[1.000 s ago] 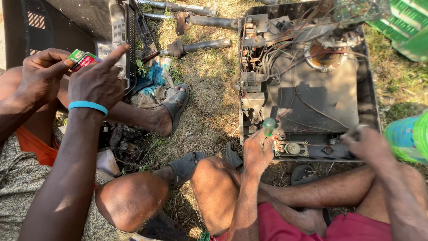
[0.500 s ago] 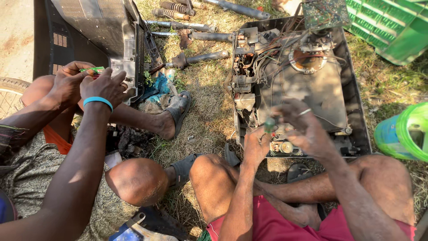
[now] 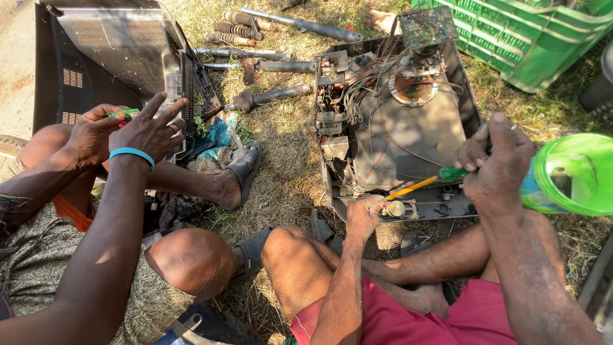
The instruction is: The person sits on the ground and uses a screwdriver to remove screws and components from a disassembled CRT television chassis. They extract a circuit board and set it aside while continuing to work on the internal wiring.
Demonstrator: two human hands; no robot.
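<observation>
Screwdriver (image 3: 440, 177) clasped in right hand (image 3: 495, 163), left hand (image 3: 364, 214) at its tip.

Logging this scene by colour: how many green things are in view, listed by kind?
Green crate: 1
Green bucket: 1
Green-handled screwdriver: 1
Green circuit board: 1
Small green item in co-worker's hands: 1
Total: 5

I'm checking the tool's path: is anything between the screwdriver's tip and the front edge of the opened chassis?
Nothing visible. The right hand holds the screwdriver, whose yellow shaft slants down to the chassis front edge, its tip beside the left hand resting there. The loose wires lie farther back.
</observation>
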